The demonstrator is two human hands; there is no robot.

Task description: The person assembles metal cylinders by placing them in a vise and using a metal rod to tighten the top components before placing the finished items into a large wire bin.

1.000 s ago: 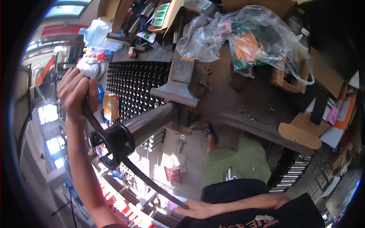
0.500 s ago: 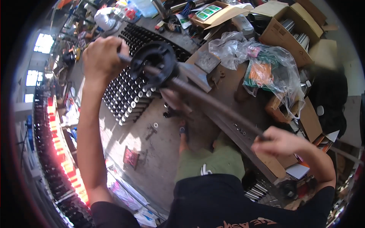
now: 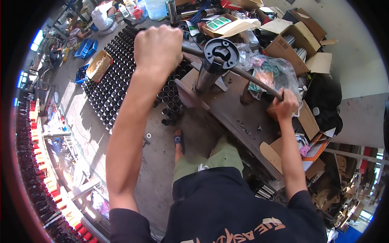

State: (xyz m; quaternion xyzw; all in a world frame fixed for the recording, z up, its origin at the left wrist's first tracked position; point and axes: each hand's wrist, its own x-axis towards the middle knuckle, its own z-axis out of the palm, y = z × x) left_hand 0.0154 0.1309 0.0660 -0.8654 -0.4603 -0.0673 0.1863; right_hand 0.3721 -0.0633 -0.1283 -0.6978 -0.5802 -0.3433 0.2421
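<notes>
Both my hands grip a long metal bar (image 3: 253,78) at about chest height. My left hand (image 3: 159,50) is wrapped round its far left end, my right hand (image 3: 286,105) round its right end. Between them the bar passes across a round black flanged fitting (image 3: 221,52) with a slotted centre and small holes round its rim. A dark metal tube (image 3: 206,79) stands below the flange, slightly tilted. Its foot is at the corner of a dark metal workbench (image 3: 231,109), next to a flat metal plate (image 3: 188,95).
Rows of black tubes (image 3: 109,89) stand on the floor to the left. Small nuts and bolts (image 3: 244,128) lie on the bench. Clear plastic bags (image 3: 279,73), an open cardboard box (image 3: 289,46) and a black cloth (image 3: 324,101) crowd its right side. Red parts (image 3: 44,162) line the far left.
The bar and flange have turned: my right hand has moved farther away and my left hand to the right. The camera view has shifted too. Both hands keep their hold.
</notes>
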